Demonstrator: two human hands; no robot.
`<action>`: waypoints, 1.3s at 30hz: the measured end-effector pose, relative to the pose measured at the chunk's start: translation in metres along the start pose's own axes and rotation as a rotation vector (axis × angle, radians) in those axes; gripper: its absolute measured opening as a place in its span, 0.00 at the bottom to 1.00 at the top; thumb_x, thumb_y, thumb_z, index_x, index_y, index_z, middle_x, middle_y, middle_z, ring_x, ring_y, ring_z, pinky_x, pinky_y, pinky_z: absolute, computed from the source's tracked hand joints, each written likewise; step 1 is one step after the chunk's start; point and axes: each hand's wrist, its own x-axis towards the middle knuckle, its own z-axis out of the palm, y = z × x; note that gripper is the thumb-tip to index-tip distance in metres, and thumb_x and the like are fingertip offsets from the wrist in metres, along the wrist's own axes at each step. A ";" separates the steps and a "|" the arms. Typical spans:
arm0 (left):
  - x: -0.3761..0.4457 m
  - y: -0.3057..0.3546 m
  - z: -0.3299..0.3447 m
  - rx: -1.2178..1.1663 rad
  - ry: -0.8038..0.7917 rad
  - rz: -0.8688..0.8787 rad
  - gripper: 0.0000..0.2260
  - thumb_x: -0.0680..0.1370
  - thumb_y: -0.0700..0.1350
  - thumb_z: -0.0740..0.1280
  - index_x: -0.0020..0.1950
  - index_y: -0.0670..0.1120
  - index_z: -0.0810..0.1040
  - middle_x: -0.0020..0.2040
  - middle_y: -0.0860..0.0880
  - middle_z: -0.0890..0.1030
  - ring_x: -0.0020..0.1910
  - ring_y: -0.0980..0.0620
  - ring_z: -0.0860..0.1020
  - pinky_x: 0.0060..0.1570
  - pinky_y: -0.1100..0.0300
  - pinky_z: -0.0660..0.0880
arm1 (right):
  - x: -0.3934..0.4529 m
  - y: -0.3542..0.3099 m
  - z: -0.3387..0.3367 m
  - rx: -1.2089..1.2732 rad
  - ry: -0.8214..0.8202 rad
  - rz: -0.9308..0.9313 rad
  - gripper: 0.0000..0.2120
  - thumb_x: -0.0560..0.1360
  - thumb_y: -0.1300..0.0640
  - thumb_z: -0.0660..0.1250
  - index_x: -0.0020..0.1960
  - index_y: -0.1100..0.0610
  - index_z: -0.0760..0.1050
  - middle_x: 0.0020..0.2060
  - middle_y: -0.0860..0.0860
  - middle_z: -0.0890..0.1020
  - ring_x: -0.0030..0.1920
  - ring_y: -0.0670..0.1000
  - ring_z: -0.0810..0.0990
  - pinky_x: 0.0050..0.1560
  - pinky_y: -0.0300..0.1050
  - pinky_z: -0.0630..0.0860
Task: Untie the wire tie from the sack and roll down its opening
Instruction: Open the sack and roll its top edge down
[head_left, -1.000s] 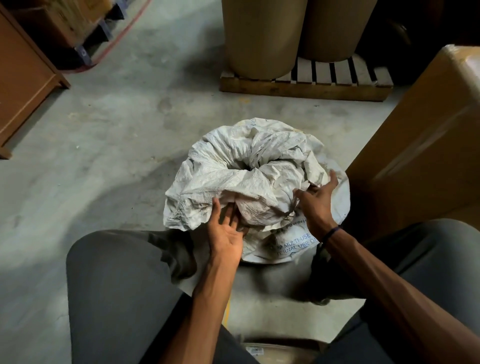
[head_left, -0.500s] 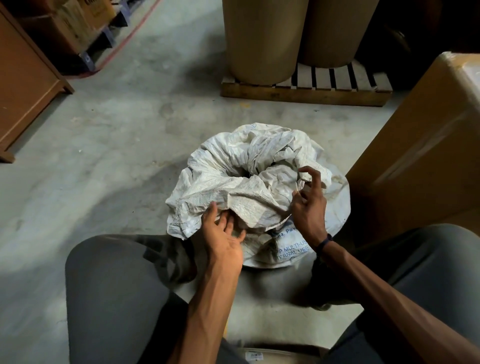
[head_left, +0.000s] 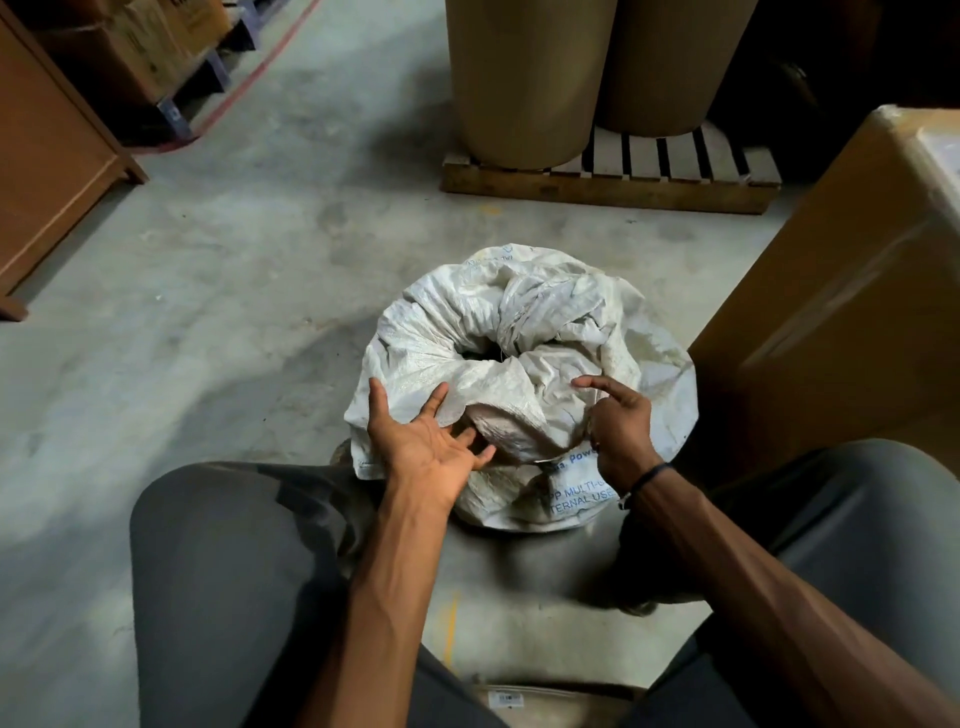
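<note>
In the centre of the frame, just below the middle, a white woven sack (head_left: 519, 374) is standing on the concrete floor (head_left: 234, 291) between the seated person's knees, its mouth already open and its upper cloth bunched into a thick crumpled collar around a dark hole. No wire tie is showing anywhere, so the untying looks finished and the rolling-down is the step in hand. To do it well, both hands should be taking the collar at opposite sides and turning it outward and down evenly, so the roll is staying level. At the sack's near left edge, the left hand (head_left: 423, 447) is lying palm up, fingers spread and slack, its fingertips under a fold, gripping nothing. To the right, the right hand (head_left: 618, 421) is curling over the near rim, forefinger extended; whether its lower fingers are pinching cloth is hard to tell.
</note>
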 end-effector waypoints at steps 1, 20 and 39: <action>0.002 -0.002 -0.003 -0.020 -0.004 0.017 0.42 0.71 0.75 0.59 0.73 0.46 0.75 0.81 0.33 0.61 0.82 0.33 0.54 0.76 0.27 0.46 | 0.001 -0.004 -0.001 0.029 -0.012 0.054 0.27 0.72 0.79 0.47 0.49 0.61 0.82 0.19 0.50 0.69 0.17 0.48 0.64 0.22 0.34 0.62; 0.000 -0.018 -0.003 -0.321 -0.031 0.300 0.22 0.77 0.67 0.64 0.43 0.48 0.78 0.67 0.41 0.82 0.67 0.38 0.79 0.70 0.38 0.70 | -0.004 -0.037 0.002 0.069 -0.057 0.203 0.22 0.81 0.69 0.49 0.63 0.49 0.72 0.42 0.54 0.74 0.35 0.51 0.68 0.36 0.47 0.67; 0.009 -0.041 -0.003 0.169 0.008 0.292 0.25 0.75 0.71 0.65 0.51 0.48 0.77 0.67 0.40 0.80 0.72 0.36 0.75 0.68 0.41 0.70 | -0.011 -0.033 0.025 -0.033 -0.027 0.070 0.24 0.73 0.74 0.48 0.59 0.49 0.56 0.45 0.57 0.71 0.28 0.51 0.71 0.28 0.41 0.65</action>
